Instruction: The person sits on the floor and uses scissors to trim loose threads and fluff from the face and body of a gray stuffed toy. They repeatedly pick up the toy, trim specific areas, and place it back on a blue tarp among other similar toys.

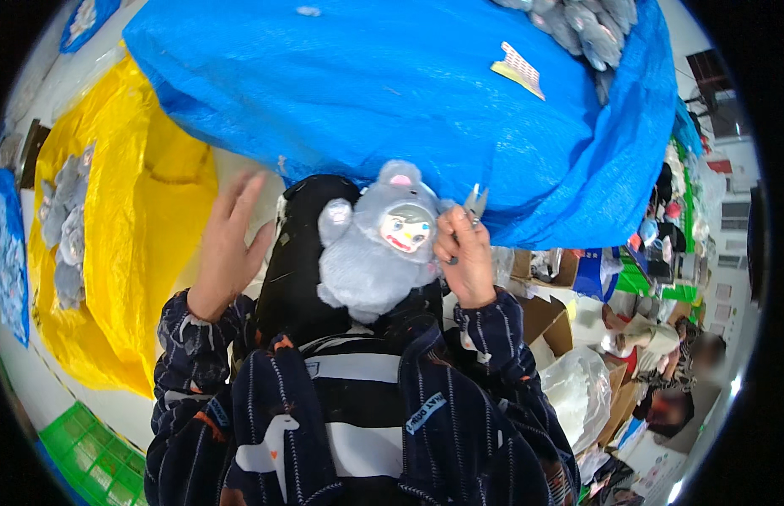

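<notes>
A grey plush toy (367, 253) with a doll-like face and pink inner ear lies tilted across my lap, on dark trousers. My right hand (465, 257) is closed around a small pair of thread snips (475, 202), blades pointing up and away from me. Its fingers are right beside the toy's face; whether they touch the toy I cannot tell. To the left of the toy, my left hand (230, 244) is raised with fingers apart, holding nothing and slightly blurred.
A blue plastic sheet (350, 101) spreads ahead, bearing grey plush pieces (590, 29) and a scrap of card (520, 72). On the left, a yellow sack (139, 236) has more grey plush pieces beside it. A green crate (93, 460), cardboard boxes (548, 325) and a person (653, 341) are farther off.
</notes>
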`<state>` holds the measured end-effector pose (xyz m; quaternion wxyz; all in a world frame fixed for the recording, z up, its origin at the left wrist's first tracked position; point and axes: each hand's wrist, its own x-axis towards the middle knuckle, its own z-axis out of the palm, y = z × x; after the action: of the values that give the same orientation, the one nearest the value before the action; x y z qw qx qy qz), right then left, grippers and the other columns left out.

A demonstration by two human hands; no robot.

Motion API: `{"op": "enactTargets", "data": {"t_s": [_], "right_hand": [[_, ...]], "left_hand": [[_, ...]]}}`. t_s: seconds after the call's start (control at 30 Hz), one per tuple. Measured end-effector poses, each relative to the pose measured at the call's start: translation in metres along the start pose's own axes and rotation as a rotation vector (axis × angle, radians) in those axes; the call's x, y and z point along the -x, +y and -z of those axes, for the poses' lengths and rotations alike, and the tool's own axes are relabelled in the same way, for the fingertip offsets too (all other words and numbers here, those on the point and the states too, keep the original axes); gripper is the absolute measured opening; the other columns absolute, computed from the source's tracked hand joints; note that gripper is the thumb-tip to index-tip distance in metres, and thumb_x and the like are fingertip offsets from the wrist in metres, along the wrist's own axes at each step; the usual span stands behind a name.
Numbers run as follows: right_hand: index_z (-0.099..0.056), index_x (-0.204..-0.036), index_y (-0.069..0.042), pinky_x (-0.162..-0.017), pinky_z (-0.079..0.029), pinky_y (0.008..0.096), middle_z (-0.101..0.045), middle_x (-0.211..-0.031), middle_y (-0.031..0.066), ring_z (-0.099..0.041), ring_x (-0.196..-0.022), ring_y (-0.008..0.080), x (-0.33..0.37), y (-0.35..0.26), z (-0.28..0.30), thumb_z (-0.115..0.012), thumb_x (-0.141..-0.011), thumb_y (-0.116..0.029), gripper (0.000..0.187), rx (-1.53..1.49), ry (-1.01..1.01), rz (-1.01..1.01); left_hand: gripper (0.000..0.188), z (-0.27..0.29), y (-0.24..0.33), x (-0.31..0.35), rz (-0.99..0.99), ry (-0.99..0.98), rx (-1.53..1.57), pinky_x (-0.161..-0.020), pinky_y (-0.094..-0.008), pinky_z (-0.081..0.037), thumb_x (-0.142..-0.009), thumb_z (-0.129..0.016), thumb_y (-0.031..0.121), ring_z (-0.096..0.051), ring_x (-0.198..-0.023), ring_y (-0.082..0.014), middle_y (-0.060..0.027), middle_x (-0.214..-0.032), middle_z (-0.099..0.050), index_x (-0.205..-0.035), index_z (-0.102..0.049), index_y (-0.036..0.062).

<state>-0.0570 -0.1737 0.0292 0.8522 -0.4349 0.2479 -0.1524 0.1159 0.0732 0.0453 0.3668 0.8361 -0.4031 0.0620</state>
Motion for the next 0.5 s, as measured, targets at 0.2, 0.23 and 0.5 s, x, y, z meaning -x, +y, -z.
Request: {"op": "enactTargets", "data": {"t_s": [0.2,0.23,0.5], "right_hand": [[-0.054,-0.08,-0.007,-0.045,-0.026,0.022,-0.044,-0.064,-0.0052,-0.033,-0.049,0.0027,-0.002,0.001,-0.005,-0.063,-0.09,-0.026,0.023,0.186,0.148,0.153],[-0.059,-0.084,-0.004,-0.045,-0.028,0.022,-0.048,-0.064,-0.0057,-0.038,-0.051,0.0019,-0.001,0.002,-0.001,-0.066,-0.088,-0.025,0.022,0.259,0.216,0.187],[-0.063,-0.09,0.001,-0.056,-0.038,0.0218,-0.055,-0.073,-0.0043,-0.045,-0.065,0.0037,0.001,-0.011,0.011,-0.064,-0.089,-0.021,0.022,0.538,0.246,0.187]], "left_hand": [[0.023,-0.065,0.064,-0.072,-0.353,-0.255,0.473,-0.078,-0.0384,-0.046,-0.078,-0.066,0.015,-0.057,-0.09,-0.031,-0.0129,-0.097,-0.062,-0.098,-0.065,0.0031],[0.023,-0.083,0.071,-0.075,-0.399,-0.305,0.432,-0.076,-0.0383,-0.046,-0.076,-0.067,0.015,-0.057,-0.087,-0.0309,-0.0123,-0.092,-0.061,-0.094,-0.065,0.0016],[0.01,-0.111,0.088,-0.079,-0.333,-0.452,0.297,-0.062,-0.0419,-0.044,-0.077,-0.063,0.016,-0.057,-0.07,-0.0298,-0.0095,-0.075,-0.056,-0.075,-0.063,0.0058]]}}
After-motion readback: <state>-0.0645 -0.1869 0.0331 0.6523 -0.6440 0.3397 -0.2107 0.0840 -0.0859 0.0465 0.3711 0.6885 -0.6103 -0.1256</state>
